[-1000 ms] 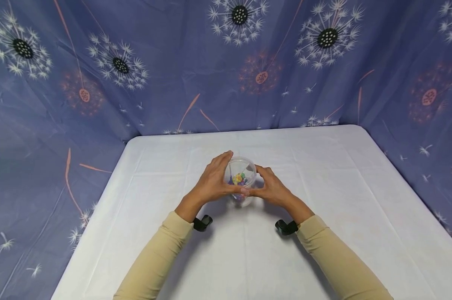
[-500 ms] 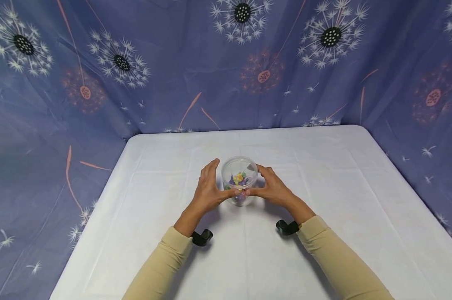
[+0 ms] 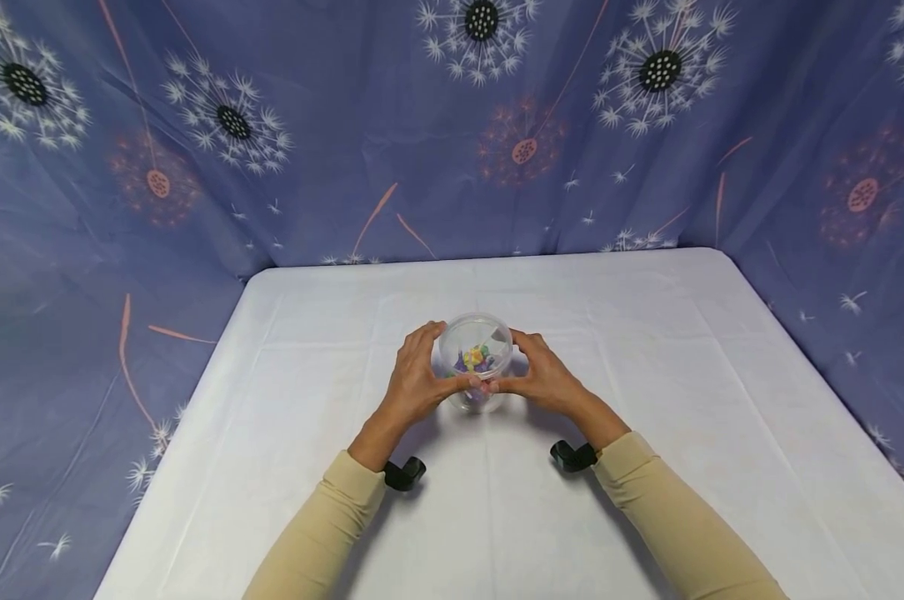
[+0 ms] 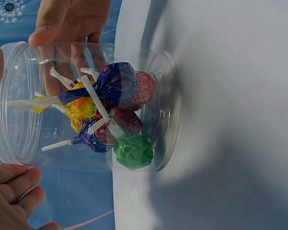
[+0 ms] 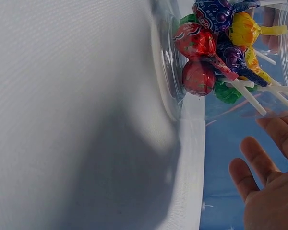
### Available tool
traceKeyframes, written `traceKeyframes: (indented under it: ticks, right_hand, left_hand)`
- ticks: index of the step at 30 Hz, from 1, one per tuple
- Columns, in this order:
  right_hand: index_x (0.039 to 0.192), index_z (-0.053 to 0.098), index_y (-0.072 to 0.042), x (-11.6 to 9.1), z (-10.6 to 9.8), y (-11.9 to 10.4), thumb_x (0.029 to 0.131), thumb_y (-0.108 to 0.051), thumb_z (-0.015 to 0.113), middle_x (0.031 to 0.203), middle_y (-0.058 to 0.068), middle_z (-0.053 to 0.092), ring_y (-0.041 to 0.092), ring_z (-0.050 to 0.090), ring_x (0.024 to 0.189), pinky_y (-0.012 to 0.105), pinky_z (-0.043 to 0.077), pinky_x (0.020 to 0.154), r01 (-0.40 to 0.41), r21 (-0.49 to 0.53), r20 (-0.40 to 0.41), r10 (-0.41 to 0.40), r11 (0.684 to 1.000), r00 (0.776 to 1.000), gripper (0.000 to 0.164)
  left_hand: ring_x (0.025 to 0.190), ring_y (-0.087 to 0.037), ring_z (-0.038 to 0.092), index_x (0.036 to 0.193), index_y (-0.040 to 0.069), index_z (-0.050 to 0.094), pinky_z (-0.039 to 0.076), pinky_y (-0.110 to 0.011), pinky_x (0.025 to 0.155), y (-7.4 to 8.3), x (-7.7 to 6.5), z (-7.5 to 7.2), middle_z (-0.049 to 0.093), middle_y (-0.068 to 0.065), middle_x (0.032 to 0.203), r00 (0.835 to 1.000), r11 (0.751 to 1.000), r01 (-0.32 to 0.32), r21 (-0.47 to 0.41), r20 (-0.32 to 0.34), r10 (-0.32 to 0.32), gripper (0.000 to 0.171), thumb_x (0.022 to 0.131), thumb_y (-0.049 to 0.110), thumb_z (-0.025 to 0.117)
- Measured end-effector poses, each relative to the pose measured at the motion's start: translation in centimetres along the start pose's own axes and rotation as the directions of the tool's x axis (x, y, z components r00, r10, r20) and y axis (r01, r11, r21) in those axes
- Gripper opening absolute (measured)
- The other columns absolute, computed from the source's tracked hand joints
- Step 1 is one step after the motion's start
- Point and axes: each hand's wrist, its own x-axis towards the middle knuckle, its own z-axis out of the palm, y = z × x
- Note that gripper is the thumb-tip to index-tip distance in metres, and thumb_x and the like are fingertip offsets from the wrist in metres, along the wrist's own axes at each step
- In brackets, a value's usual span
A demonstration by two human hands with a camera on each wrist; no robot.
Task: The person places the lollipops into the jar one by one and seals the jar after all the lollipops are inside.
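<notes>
A clear round plastic jar [image 3: 478, 402] with a clear lid [image 3: 476, 323] stands upright on the white tabletop. Inside it lie several wrapped lollipops [image 4: 116, 85] in purple, red, yellow and green, their white sticks pointing up toward the lid. My left hand [image 3: 412, 375] holds the jar's rim from the left, thumb at the near side and fingers at the far left side. From the right, my right hand [image 3: 543, 375] holds the upper jar, its thumb on the near side close to the left thumb. In the right wrist view some right fingers [image 5: 259, 160] stand clear of the wall.
A white cloth covers the table [image 3: 646, 350]. Behind and at the sides hangs a blue curtain [image 3: 362, 108] with dandelion prints. Black wrist mounts [image 3: 405, 474] sit under both wrists.
My left hand has loosened from the lid, shifted slightly left and nearer, then closed in on the rim again. My right hand and the jar have stayed nearly in place.
</notes>
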Motion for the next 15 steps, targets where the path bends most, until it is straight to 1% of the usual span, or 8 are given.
traceKeyframes:
  ticks: [2,5,7,9,15]
  right_hand:
    - [0.146,0.035,-0.021,0.05,-0.03,-0.05,0.07,-0.047,0.079,0.137,0.009,0.045,0.029,0.038,0.127,0.061,0.036,0.104,0.009,-0.002,-0.004,-0.009,1.0,1.0,0.092]
    - [0.145,0.035,-0.022,0.11,-0.05,-0.06,0.07,-0.047,0.079,0.137,0.009,0.045,0.029,0.039,0.127,0.06,0.036,0.103,0.013,-0.007,-0.005,-0.013,1.0,1.0,0.091]
    - [0.145,0.036,-0.023,0.16,-0.05,-0.04,0.069,-0.048,0.079,0.137,0.008,0.045,0.029,0.039,0.127,0.06,0.036,0.103,0.014,-0.013,-0.008,-0.015,1.0,1.0,0.091]
    - [0.144,0.037,-0.024,0.18,-0.04,0.04,0.069,-0.048,0.08,0.136,0.008,0.045,0.028,0.039,0.126,0.059,0.037,0.103,0.01,-0.012,-0.013,-0.01,1.0,1.0,0.09]
    - [0.144,0.038,-0.023,0.2,0.03,0.21,0.067,-0.048,0.081,0.135,0.008,0.046,0.026,0.04,0.123,0.058,0.037,0.103,0.007,-0.002,-0.028,-0.007,1.0,1.0,0.091]
  left_hand:
    - [0.138,-0.033,0.033,0.141,0.005,0.039,0.025,-0.054,0.114,-0.03,0.11,-0.1,0.039,-0.017,0.146,1.0,1.0,-0.013,0.014,-0.009,0.014,0.102,0.066,0.067,0.07]
    - [0.137,-0.032,0.034,0.139,0.005,0.041,0.025,-0.053,0.114,-0.05,0.23,-0.15,0.04,-0.016,0.145,1.0,0.999,-0.014,0.038,-0.021,0.015,0.095,0.067,0.051,0.08]
    - [0.137,-0.031,0.035,0.139,0.004,0.042,0.025,-0.052,0.115,-0.02,0.28,-0.1,0.041,-0.016,0.145,0.999,0.998,-0.01,0.056,-0.03,0.011,0.093,0.066,0.045,0.083]
    - [0.137,-0.031,0.035,0.139,0.004,0.042,0.025,-0.052,0.115,0.06,0.27,0.02,0.041,-0.016,0.145,0.999,0.998,-0.006,0.07,-0.036,0.009,0.093,0.066,0.044,0.083]
    - [0.138,-0.031,0.035,0.137,0.004,0.041,0.027,-0.053,0.114,0.43,0.04,0.41,0.041,-0.016,0.144,0.997,0.995,0.018,0.095,-0.073,-0.011,0.094,0.065,0.049,0.082]
